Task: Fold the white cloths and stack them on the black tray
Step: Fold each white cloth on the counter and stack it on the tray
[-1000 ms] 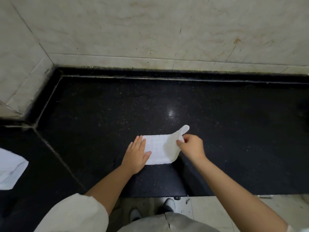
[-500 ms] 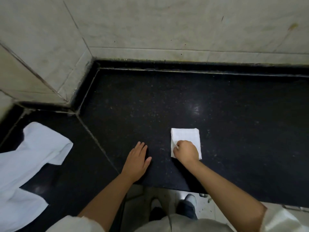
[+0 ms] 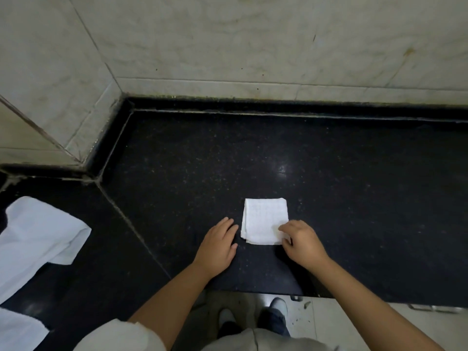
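A small white cloth [image 3: 263,219], folded into a near square, lies flat on the black stone counter [image 3: 278,153]. My right hand [image 3: 302,243] is at its near right corner, fingers curled onto the cloth's edge. My left hand [image 3: 217,245] rests flat on the counter just left of the cloth, fingers straight, not touching it. A larger unfolded white cloth [image 3: 35,239] lies spread at the far left. No black tray is in view.
Marble wall tiles [image 3: 253,46] rise behind the counter and form a corner at the left. The counter's front edge runs just under my wrists, with the floor and my shoes [image 3: 278,305] below it.
The cloth went from a long strip to a folded square. My left hand came off it onto the counter. My right hand slid from the cloth's middle to its near right corner.
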